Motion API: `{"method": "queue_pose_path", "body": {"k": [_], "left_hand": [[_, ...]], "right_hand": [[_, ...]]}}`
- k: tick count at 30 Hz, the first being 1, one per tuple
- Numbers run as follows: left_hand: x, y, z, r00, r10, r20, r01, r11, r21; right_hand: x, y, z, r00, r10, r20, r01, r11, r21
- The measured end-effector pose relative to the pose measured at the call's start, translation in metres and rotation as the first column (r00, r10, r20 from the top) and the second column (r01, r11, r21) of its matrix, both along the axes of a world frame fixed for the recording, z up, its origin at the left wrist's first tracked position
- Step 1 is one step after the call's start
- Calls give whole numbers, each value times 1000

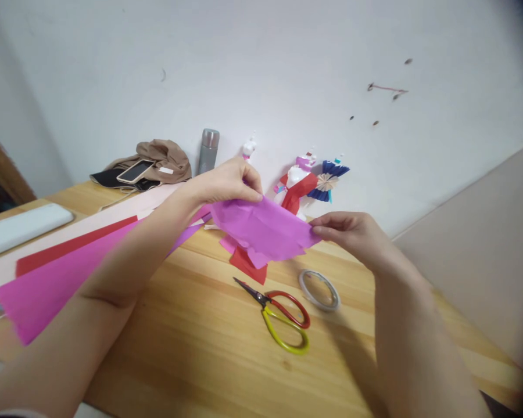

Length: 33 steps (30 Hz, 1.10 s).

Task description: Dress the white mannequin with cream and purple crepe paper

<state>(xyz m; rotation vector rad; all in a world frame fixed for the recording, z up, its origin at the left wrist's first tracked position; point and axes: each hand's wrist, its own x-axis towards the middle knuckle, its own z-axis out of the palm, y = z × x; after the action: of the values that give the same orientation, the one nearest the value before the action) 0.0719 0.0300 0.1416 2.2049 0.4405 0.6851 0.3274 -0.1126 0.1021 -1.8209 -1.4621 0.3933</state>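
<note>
A piece of pink-purple tissue paper (264, 229) is held up above the wooden table (192, 337). My left hand (229, 180) pinches its far left edge with fingers closed. At the sheet's right corner my right hand (353, 232) is pinched shut too. Below the sheet lie red paper scraps (246, 264). Scissors (283, 316) with one red and one yellow handle rest on the table in front of my hands, and a roll of clear tape (319, 289) lies just right of them.
Long pink, red and pale sheets (61, 261) stretch across the table's left. By the wall stand small paper-dressed figures (303, 186), a grey bottle (208, 150), and brown cloth (163, 159) with a phone (135, 170). A white object (17, 229) sits far left.
</note>
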Motion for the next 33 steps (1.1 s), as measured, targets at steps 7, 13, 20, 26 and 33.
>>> {"method": "queue_pose_path", "body": {"k": [7,13,20,26,33], "left_hand": [[12,-39,-3,993,-56,-105,83,958,275],[13,-54,-3,985,-42,-166,107,908,406],[2,-44,6,994,1,-112,36,942,334],[-13,-37,19,993,98,-65,-73,946,315],[-25,-22,23,977,211,-37,-202,966,162]], "right_hand": [[-55,3,-7,981,153,121,-174,967,184],[-69,0,-12,970,196,144,-220,961,171],[-64,-1,-7,960,202,195,-224,970,96],[-53,5,-9,971,156,178,-175,980,96],[-48,14,-15,975,180,130,-194,974,113]]}}
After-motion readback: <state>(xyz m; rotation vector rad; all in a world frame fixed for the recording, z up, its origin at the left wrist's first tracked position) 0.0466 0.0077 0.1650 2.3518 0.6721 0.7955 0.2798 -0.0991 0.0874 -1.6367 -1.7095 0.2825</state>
